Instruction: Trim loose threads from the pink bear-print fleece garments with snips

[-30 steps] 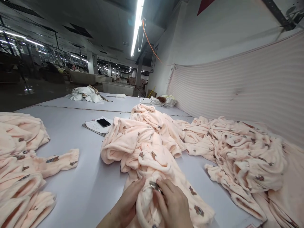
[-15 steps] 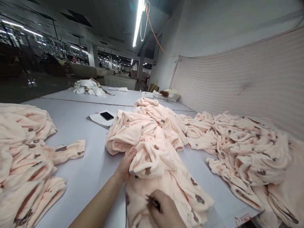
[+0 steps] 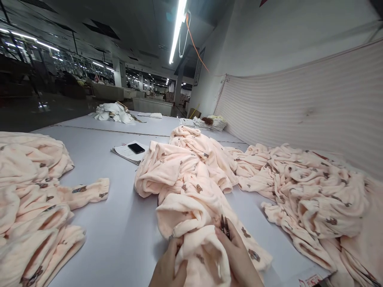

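Observation:
A peach fleece garment [image 3: 191, 187] with small brown animal prints lies bunched on the grey table [image 3: 119, 231] in front of me. My left hand [image 3: 169, 267] pinches a fold of it at the bottom centre, fingers closed on the cloth. My right hand [image 3: 239, 259] grips the same fold from the right and also holds small dark thread snips [image 3: 225, 226], whose tips point up past the fingers.
More peach fleece garments are heaped at the right [image 3: 314, 195] and at the left [image 3: 32, 191]. A black phone [image 3: 136, 148] rests on papers [image 3: 125, 153]. White cloth [image 3: 113, 113] and stacked pieces [image 3: 209, 122] lie farther back. A striped fabric wall [image 3: 299, 107] runs along the right.
My left hand has come back from the garment's upper fold to the near edge. Both hands now gather a fold together, and the snips point upward.

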A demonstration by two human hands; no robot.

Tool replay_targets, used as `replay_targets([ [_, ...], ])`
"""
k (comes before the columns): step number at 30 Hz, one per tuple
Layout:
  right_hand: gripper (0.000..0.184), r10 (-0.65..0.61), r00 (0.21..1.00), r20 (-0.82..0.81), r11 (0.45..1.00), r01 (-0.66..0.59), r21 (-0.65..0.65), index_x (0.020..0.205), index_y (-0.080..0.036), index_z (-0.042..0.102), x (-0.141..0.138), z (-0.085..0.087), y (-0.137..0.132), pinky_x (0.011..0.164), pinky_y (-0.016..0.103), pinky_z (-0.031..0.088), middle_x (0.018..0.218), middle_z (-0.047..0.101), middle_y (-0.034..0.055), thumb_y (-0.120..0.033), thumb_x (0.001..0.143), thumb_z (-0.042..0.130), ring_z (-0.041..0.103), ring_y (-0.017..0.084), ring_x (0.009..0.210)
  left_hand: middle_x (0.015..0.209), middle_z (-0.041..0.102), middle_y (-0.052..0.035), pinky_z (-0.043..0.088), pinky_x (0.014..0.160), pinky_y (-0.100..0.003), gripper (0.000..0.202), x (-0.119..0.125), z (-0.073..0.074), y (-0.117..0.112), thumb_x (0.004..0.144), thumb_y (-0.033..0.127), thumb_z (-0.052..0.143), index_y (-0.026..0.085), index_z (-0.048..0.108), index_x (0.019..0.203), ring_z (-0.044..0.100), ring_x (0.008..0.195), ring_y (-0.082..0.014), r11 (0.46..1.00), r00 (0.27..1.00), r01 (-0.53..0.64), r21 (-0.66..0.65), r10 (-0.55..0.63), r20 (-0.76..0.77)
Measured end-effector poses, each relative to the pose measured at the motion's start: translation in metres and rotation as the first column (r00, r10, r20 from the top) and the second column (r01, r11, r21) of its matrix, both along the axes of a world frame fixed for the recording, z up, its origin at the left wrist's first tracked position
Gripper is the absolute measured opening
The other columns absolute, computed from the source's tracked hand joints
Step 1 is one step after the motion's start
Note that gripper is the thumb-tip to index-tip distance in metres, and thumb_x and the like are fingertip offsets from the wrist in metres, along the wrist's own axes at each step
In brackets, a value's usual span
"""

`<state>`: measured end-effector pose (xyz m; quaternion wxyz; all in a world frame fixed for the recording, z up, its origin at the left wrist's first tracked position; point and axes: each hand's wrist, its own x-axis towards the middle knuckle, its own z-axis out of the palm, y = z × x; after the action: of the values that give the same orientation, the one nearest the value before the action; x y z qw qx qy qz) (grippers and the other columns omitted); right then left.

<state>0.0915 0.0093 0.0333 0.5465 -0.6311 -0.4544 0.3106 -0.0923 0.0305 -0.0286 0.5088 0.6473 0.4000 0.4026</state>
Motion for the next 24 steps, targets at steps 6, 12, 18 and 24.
replay_targets([
  [6, 0.011, -0.081, 0.666, 0.742, 0.995, 0.101, 0.019, 0.085, -0.028, 0.06, 0.009, 0.011, -0.025, 0.052, 0.024, 0.047, 0.087, 0.061, 0.0013, -0.026, 0.079, 0.051, 0.062, 0.017, 0.062, 0.097, 0.06, -0.0043, 0.044, 0.076, -0.026, 0.029, 0.0, 0.021, 0.005, 0.079, 0.033, 0.057, 0.024, 0.047, 0.105, 0.058, 0.086, -0.0186, 0.976, 0.925, 0.147, -0.163, -0.077, 0.372],
  [12, 0.024, 0.165, 0.6, 0.782, 0.979, -0.197, -0.055, 0.106, -0.033, 0.061, -0.016, 0.029, -0.032, 0.067, 0.02, 0.053, 0.09, 0.066, -0.0014, -0.028, 0.083, 0.057, 0.067, 0.015, 0.077, 0.108, 0.059, -0.0048, 0.045, 0.085, -0.028, 0.037, 0.004, 0.027, 0.002, 0.074, 0.03, 0.063, 0.025, 0.046, 0.107, 0.058, 0.098, -0.021, 0.973, 0.924, 0.112, -0.204, -0.026, 0.383],
  [18, 0.046, 0.022, 0.704, 0.71, 0.996, -0.08, 0.048, 0.118, -0.032, 0.056, -0.017, 0.001, -0.029, 0.064, 0.021, 0.053, 0.089, 0.066, -0.0022, -0.031, 0.073, 0.067, 0.068, 0.016, 0.076, 0.121, 0.057, -0.0093, 0.043, 0.093, -0.035, 0.047, 0.012, 0.017, -0.002, 0.071, 0.022, 0.058, 0.025, 0.045, 0.116, 0.055, 0.11, -0.0265, 0.984, 0.974, -0.102, -0.149, 0.129, 0.187],
  [24, 0.014, -0.078, 0.772, 0.631, 0.99, -0.016, 0.142, 0.08, -0.025, 0.061, -0.024, -0.007, -0.01, 0.059, 0.022, 0.044, 0.073, 0.059, -0.0016, -0.018, 0.078, 0.049, 0.06, 0.015, 0.066, 0.084, 0.064, -0.0066, 0.047, 0.078, -0.03, 0.019, 0.009, 0.036, 0.008, 0.083, 0.037, 0.053, 0.022, 0.065, 0.082, 0.058, 0.084, -0.0233, 0.99, 0.993, 0.003, 0.143, -0.02, 0.116],
])
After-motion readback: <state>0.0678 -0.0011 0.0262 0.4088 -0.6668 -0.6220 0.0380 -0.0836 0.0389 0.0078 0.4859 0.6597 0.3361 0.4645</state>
